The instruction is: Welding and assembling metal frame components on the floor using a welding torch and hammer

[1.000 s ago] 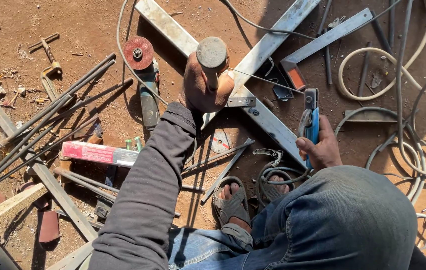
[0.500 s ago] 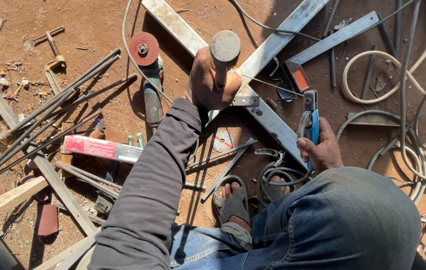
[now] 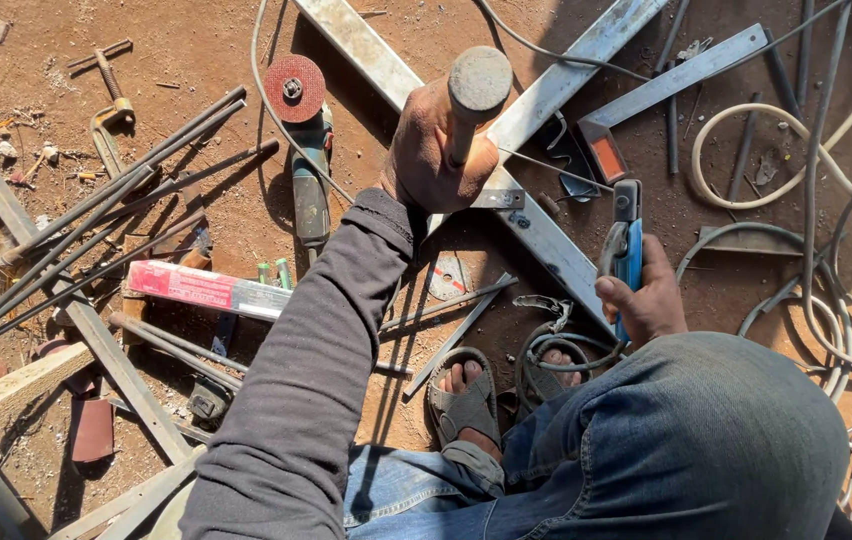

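Reddish dirt ground [image 3: 196, 40] in bright sun carries a scatter of metal stock, cables and tools, seen from above the person's knees. Near the top middle of the frame the left hand [image 3: 431, 155] is raised, its fingers wrapped tight around the handle of a hammer [image 3: 476, 85]; the round grey head points up toward the camera and stands over a long flat steel bar [image 3: 546, 240] that runs diagonally from the upper middle down toward the right. A second steel bar [image 3: 586, 55] crosses it from the upper right, so the two form a V on the ground.

At centre right the right hand [image 3: 651, 295] grips a pair of blue-handled locking pliers [image 3: 626, 240], the fingers closed around the handles. The pliers' nose points up the frame and sits at the edge of the diagonal bar; whether it clamps the bar cannot be told.

Left of the hammer an angle grinder [image 3: 306, 150] lies on the dirt with its reddish disc toward the top. Further left a bundle of thin steel rods [image 3: 96, 220] fans out diagonally, and below them lies a red and white carton [image 3: 206, 288]. A pale hose [image 3: 746, 130] loops in the upper right, with dark cables around it. A screw clamp [image 3: 106, 110] lies in the upper left. At bottom centre a sandalled foot [image 3: 466, 395] rests on the ground beside a coil of cable [image 3: 546, 350], with blue denim knees filling the lower right.
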